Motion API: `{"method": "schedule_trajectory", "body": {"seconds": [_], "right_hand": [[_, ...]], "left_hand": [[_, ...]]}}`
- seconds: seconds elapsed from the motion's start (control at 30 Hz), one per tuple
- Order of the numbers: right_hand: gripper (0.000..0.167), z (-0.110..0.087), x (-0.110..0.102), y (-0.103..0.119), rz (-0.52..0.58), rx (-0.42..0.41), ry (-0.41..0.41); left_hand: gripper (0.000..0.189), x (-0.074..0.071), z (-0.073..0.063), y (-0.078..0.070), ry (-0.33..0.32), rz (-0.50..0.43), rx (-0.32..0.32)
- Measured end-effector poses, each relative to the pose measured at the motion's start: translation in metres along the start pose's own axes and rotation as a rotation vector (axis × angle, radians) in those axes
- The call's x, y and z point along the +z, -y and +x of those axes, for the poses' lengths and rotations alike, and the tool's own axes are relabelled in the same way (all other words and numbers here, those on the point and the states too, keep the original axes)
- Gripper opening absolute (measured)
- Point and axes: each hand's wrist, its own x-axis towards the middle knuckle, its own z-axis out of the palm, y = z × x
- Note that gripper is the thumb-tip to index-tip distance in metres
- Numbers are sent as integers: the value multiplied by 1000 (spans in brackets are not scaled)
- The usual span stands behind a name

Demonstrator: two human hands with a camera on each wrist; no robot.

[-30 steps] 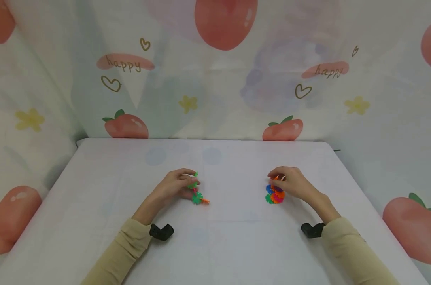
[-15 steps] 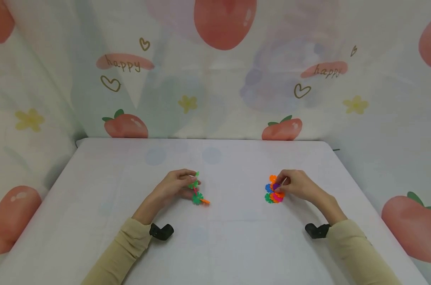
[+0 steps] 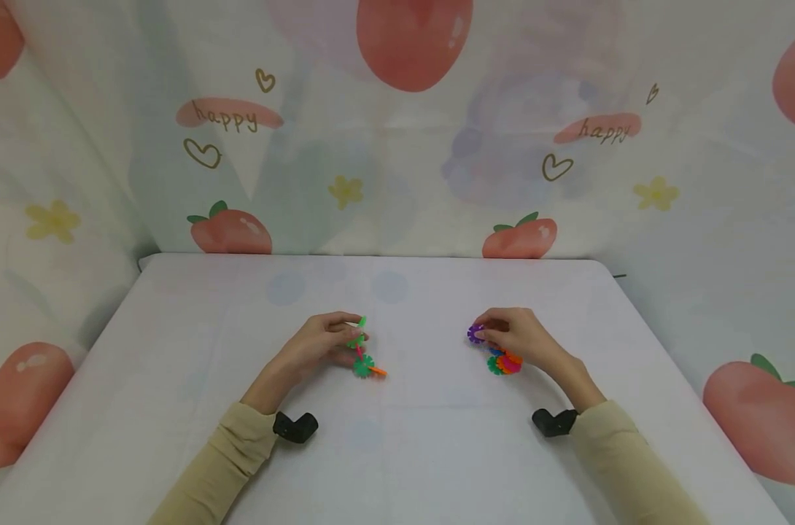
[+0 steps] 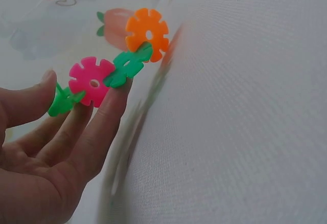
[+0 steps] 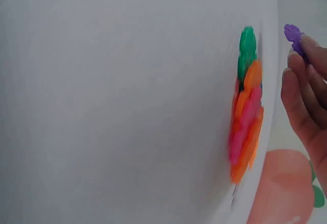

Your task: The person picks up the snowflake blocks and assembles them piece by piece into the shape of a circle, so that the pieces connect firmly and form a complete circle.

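My left hand (image 3: 312,343) holds a short chain of interlocked notched plastic discs. In the left wrist view a bright green disc (image 4: 60,105) sits by the thumb, followed by a pink disc (image 4: 82,75), a darker green disc (image 4: 118,73) and an orange disc (image 4: 137,28) at the far end. Fingers support the chain from beneath. A purple disc (image 3: 474,335) is pinched between thumb and fingers of my right hand (image 3: 518,334), raised off the table. Just below that hand lies a pile of loose discs (image 3: 506,364) in green, orange, pink and blue, partly hidden by it.
A white cloth covers the table (image 3: 424,452). Behind it hangs a printed curtain (image 3: 384,168) with fruit and hearts. Black wrist camera mounts (image 3: 295,428) jut inward from both cuffs.
My right hand reached into the pile, took the purple disc and moved left and up with it. The left hand and its chain have stayed nearly still.
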Motion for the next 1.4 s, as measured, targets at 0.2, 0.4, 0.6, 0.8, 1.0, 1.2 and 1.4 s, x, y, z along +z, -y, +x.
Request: {"method": "schedule_trajectory", "body": {"seconds": [0.2, 0.4, 0.6, 0.8, 1.0, 1.2, 1.4], "right_hand": [[18, 20, 18, 28, 162, -44, 21], [22, 38, 35, 51, 224, -102, 12], [22, 51, 48, 72, 296, -123, 4], [20, 63, 57, 90, 329, -199, -1], [19, 73, 65, 102, 342, -274, -6], [19, 78, 71, 108, 368, -311, 6], [19, 80, 71, 110, 380, -300, 34]], "left_hand": [[46, -1, -1, 0, -16, 25, -5], [43, -1, 1, 1, -33, 51, -14], [42, 1, 2, -1, -27, 32, -23], [43, 1, 2, -3, -11, 32, -27], [44, 1, 2, -2, -11, 36, -20], [44, 3, 2, -3, -27, 43, -26], [43, 4, 1, -3, -38, 49, -13]]}}
